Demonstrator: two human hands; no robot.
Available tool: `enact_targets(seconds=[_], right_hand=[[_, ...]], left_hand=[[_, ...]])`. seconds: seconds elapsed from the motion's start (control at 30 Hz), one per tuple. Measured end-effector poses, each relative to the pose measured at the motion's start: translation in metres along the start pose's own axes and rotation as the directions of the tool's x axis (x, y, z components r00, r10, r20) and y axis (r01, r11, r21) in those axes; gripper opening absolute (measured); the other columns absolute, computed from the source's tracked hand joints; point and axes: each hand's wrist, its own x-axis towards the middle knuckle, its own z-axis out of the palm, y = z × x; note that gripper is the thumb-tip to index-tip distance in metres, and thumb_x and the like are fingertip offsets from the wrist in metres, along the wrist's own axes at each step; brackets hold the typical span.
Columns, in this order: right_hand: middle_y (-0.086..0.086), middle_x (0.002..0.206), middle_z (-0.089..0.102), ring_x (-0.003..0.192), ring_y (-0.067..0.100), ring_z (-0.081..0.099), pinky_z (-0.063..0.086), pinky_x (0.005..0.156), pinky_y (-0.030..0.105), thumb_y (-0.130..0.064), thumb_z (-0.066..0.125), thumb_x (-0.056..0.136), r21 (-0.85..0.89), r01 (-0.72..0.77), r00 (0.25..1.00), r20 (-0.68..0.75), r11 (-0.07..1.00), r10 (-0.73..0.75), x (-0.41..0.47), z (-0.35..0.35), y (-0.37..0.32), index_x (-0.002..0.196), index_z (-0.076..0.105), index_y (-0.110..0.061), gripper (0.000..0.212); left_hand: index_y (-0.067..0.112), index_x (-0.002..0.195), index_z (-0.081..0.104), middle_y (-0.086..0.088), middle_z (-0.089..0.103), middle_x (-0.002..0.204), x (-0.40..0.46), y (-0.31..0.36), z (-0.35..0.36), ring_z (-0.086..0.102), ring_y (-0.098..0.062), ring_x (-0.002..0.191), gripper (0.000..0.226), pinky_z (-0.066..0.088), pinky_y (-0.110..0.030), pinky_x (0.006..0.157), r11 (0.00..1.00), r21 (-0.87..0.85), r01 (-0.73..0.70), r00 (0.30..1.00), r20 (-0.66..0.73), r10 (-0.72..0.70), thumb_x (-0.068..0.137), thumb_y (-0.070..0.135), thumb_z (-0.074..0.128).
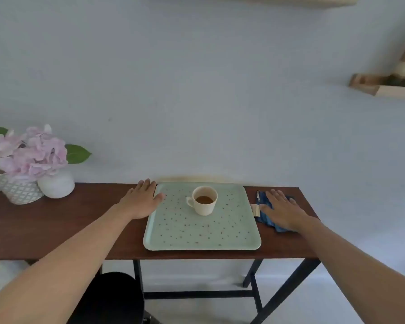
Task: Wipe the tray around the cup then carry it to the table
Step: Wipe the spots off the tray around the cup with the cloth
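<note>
The cloth [270,215] under the flat right hand [282,212] looks like soft, crumpled blue fabric with a paler tag at the edge nearest the tray. The tray [201,239], whose left rim the left hand [142,201] touches with straight fingers, has a smooth, matt pale-green surface speckled with small brown flecks. Between the two hands, the cup [205,199] looks like cream ceramic with a soft sheen. Under both palms the table top [56,230] is dark reddish-brown wood, smooth with a low lustre, on matt black legs. Well left of the left hand stand a patterned ceramic pot [21,191] and a smooth white vase [56,185].
</note>
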Motion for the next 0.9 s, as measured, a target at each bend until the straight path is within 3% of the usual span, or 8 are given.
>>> enact_targets(seconds=[0.23,0.57,0.73,0.9], right_hand=[[0.003,0.175,-0.013,0.160,0.022,-0.016,-0.001,0.129,0.055,-0.060,0.022,0.109,-0.053,-0.161,0.986,0.034,0.986,0.162,0.020,0.057,0.022,0.168,-0.002,-0.018,0.076],[0.000,0.175,-0.013,0.160,0.018,-0.016,-0.008,0.127,0.050,-0.084,0.018,0.094,0.053,-0.304,0.942,-0.130,0.951,0.308,0.028,0.095,0.026,0.167,-0.005,-0.018,0.101],[0.000,0.176,-0.004,0.160,0.017,-0.012,-0.012,0.126,0.046,-0.072,0.022,0.102,0.070,-0.307,0.933,-0.178,0.949,0.314,0.029,0.100,0.025,0.168,0.003,-0.021,0.086],[0.000,0.175,0.016,0.162,0.020,0.001,0.000,0.131,0.048,-0.046,0.037,0.111,0.184,-0.306,0.903,-0.255,0.934,0.346,0.027,0.098,0.018,0.166,0.022,-0.023,0.062]], left_hand=[[0.017,0.167,-0.003,-0.002,-0.014,0.174,0.036,-0.047,0.047,-0.015,-0.019,0.160,0.082,0.001,-0.049,0.130,0.997,-0.072,0.023,0.999,0.024,-0.021,0.104,0.067,0.013],[0.019,0.166,-0.004,0.004,-0.015,0.173,0.047,-0.057,0.096,-0.022,-0.011,0.157,0.081,-0.012,-0.044,0.128,0.992,-0.126,0.011,0.993,-0.112,-0.025,0.102,0.068,0.007],[0.018,0.166,-0.003,0.003,-0.015,0.173,0.047,-0.057,0.102,-0.023,-0.010,0.157,0.080,-0.013,-0.042,0.129,0.996,-0.089,0.024,0.988,-0.152,-0.038,0.103,0.065,0.007],[0.017,0.166,0.000,0.003,-0.011,0.174,0.048,-0.059,0.106,-0.021,-0.010,0.157,0.083,-0.010,-0.043,0.130,0.998,-0.068,0.018,0.980,-0.195,-0.031,0.101,0.068,0.002]])
